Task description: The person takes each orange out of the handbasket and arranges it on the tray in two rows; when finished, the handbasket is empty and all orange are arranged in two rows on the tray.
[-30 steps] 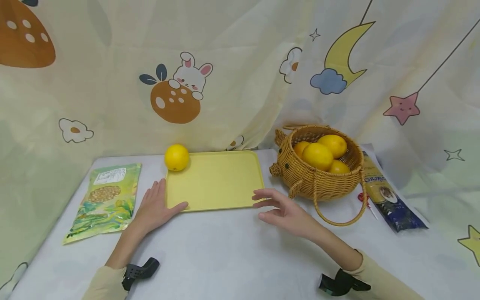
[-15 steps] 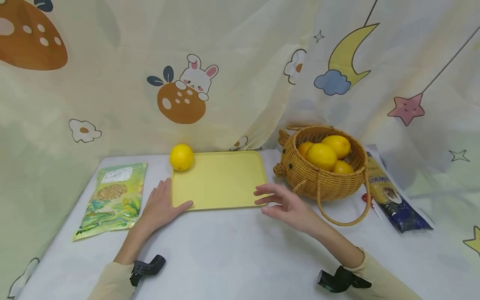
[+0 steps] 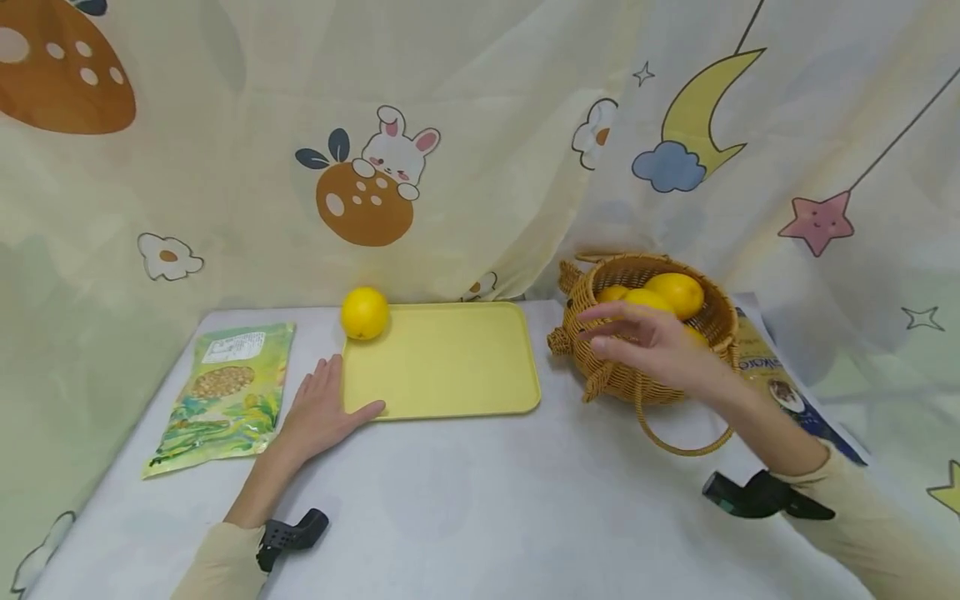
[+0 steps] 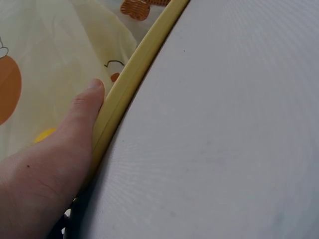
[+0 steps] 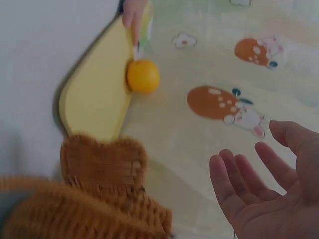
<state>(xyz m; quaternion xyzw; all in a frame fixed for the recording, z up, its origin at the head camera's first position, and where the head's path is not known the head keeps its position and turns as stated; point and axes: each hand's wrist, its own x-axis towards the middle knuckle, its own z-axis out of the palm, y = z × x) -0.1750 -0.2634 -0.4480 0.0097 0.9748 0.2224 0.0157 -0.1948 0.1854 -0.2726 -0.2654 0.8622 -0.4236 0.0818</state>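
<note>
Near the desk's (image 3: pixel 465 500) far right corner, a basket (image 3: pixel 626 385) corrals yellow fruit (image 3: pixel 677 293) beneath or behind the right hand's (image 3: pixel 660 346) parted, empty fingers, while the left hand (image 3: pixel 321 412), thumb wide, apparently steadies the tray's (image 3: pixel 450 362) near left corner, a lone orange (image 3: pixel 365 313) at its far left.

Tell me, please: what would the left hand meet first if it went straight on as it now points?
Most likely the round, yellow fruit at the far left corner of the shallow, yellow, rectangular tray. The left hand points roughly towards it, but may only graze it; depth is unclear.
</note>
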